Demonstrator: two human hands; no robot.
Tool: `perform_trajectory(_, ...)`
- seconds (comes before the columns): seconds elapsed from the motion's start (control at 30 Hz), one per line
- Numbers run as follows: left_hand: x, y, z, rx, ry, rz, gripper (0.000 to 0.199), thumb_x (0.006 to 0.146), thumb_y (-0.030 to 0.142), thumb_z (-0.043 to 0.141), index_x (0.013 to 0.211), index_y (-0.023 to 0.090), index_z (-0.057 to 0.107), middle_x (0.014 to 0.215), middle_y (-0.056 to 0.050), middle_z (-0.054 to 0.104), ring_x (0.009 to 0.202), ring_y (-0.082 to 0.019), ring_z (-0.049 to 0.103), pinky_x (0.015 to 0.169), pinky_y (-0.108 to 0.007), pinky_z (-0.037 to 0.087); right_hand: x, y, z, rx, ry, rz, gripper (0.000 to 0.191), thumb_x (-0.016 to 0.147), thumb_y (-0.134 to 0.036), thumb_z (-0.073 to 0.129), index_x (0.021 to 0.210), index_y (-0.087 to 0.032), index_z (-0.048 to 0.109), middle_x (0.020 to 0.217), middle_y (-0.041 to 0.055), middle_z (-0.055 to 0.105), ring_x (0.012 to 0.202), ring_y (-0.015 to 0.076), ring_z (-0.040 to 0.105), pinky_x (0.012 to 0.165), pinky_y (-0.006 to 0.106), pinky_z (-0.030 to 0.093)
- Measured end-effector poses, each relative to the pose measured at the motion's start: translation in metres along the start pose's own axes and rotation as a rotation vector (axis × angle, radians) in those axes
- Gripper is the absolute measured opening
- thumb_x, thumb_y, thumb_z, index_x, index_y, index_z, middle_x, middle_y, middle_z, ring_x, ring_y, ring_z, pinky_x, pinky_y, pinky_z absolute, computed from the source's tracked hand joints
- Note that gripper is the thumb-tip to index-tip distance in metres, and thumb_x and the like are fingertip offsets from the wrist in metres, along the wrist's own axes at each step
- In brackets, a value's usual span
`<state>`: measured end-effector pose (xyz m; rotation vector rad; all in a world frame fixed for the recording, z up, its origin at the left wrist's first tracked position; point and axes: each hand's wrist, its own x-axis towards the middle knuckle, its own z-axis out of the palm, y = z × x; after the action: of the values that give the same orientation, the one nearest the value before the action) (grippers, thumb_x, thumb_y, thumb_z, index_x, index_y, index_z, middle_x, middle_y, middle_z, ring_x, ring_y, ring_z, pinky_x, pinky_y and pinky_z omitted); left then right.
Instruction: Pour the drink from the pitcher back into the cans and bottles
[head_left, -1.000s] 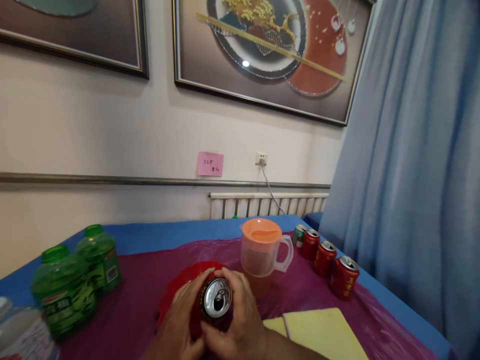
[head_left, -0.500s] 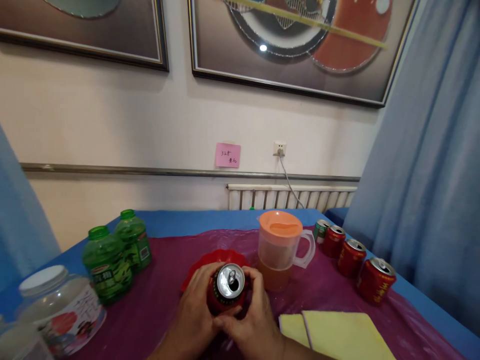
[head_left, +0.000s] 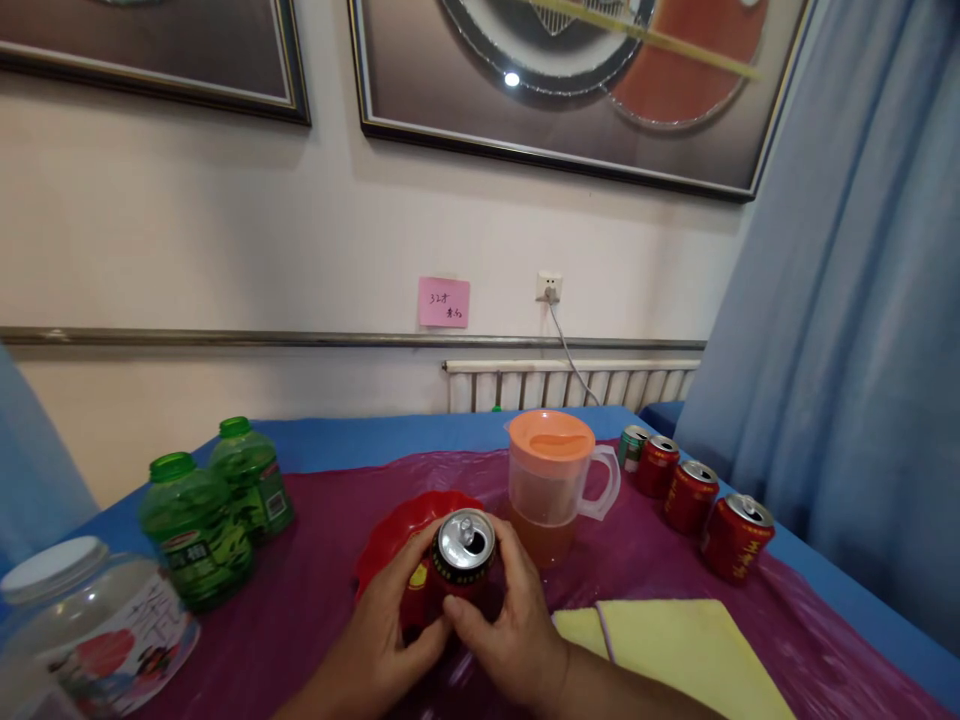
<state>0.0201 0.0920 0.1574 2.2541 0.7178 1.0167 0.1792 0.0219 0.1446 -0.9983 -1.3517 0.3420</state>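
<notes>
A dark red can (head_left: 463,550) with a silver top and an open mouth is upright between my two hands. My left hand (head_left: 394,610) curves round its left side, and my right hand (head_left: 517,610) wraps its right side with the thumb on the front. Behind the can and my left hand lies a red scalloped dish (head_left: 382,535), partly hidden. Just right of it stands a clear pitcher (head_left: 544,490) with an orange lid and amber liquid inside.
Red cans (head_left: 739,538) and a small green can (head_left: 632,448) line the right side. A folded yellow cloth (head_left: 675,655) lies at the front right. Green bottles (head_left: 199,540) and a clear jar (head_left: 97,630) with a white lid stand left, on purple sheeting (head_left: 322,515).
The can's top has turned and tilted a little in my hands, and my left thumb has shifted. The whole view has moved slightly, bringing the objects further left.
</notes>
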Motion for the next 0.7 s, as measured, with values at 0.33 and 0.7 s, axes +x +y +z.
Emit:
perform_trajectory(0.33,0.009,0.0,0.0,-0.048,-0.026,-0.03,0.072,0.068,0.026,0.068,0.138,0.025,0.051,0.137,-0.01,0.061,0.127,-0.032,0.056,0.11,-0.049,0.045,-0.003,0.003,0.004,-0.021,0.034,0.041,0.066,0.074,-0.029,0.074,0.133,-0.024,0.045,0.124,0.0075,0.061,0.114,0.0242,0.06,0.101,0.039,0.049)
perform_trajectory(0.7,0.009,0.006,-0.003,-0.012,-0.094,-0.046,0.071,0.073,0.027,0.068,0.141,0.025,0.047,0.132,-0.009,0.065,0.12,-0.03,0.063,0.103,-0.045,0.051,-0.001,0.005,0.006,0.025,0.028,0.046,0.058,0.075,-0.027,0.074,0.128,-0.026,0.05,0.121,0.0047,0.063,0.112,0.0229,0.061,0.099,0.037,0.049)
